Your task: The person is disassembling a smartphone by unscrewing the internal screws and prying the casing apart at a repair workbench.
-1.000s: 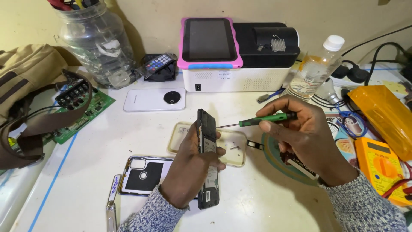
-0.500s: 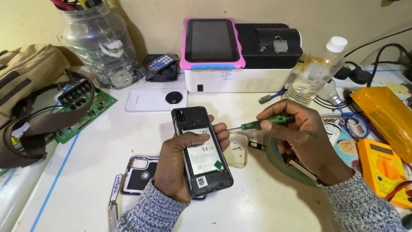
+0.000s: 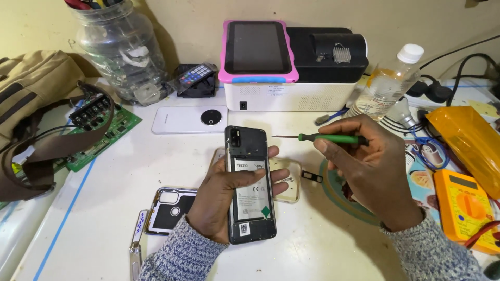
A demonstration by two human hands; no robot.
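Our left hand (image 3: pixel 219 203) clasped the stiff, probably fragile, back-opened black smartphone (image 3: pixel 249 184) by its edges; our right hand (image 3: pixel 372 166) pinched 1 thin green-handled screwdriver (image 3: pixel 325 138).

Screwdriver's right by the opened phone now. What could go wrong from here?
1. The left hand holds the opened phone in the air, gripped only by its edges; it could slip.
2. The screwdriver in the right hand has its tip close to the exposed battery; a slip might gouge it.
3. The bottle stands near the elbow path, so it might tip.
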